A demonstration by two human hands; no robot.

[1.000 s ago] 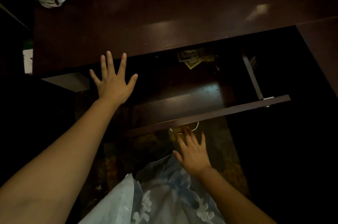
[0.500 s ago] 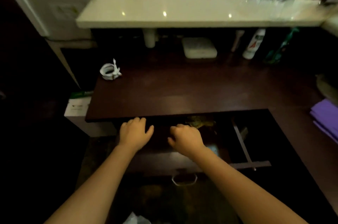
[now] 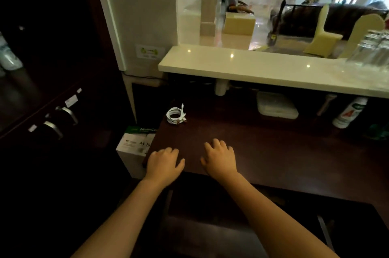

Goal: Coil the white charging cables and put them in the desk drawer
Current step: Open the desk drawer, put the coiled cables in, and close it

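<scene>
1. The desk drawer [image 3: 210,230] stands pulled out below the desk's front edge, under both forearms; its inside is too dark to tell what lies in it.
2. A white lidded box [image 3: 277,108] sits on the desk [image 3: 284,152] at the back, under the pale stone counter [image 3: 273,70]; its contents are hidden.
3. A white spray bottle [image 3: 349,113] with red and green markings leans just to the right of that box, also under the counter.
4. A carton of A4 paper [image 3: 134,142] stands on the floor against the desk's left end, closed.
5. The white charging cables [image 3: 176,115] lie on the desk at its far left corner, wound into a tight round coil of several loops, with one plug end sticking up and the others bunched at the coil's right side.
6. The coil is well apart from both hands and outside the drawer.
7. The left hand [image 3: 163,163] rests palm down at the desk's near left corner, fingers loosely curled, its grip released and holding nothing.
8. The right hand [image 3: 221,158] lies palm down beside it on the desk's front edge, fingers bent, its grip also released and empty.
</scene>
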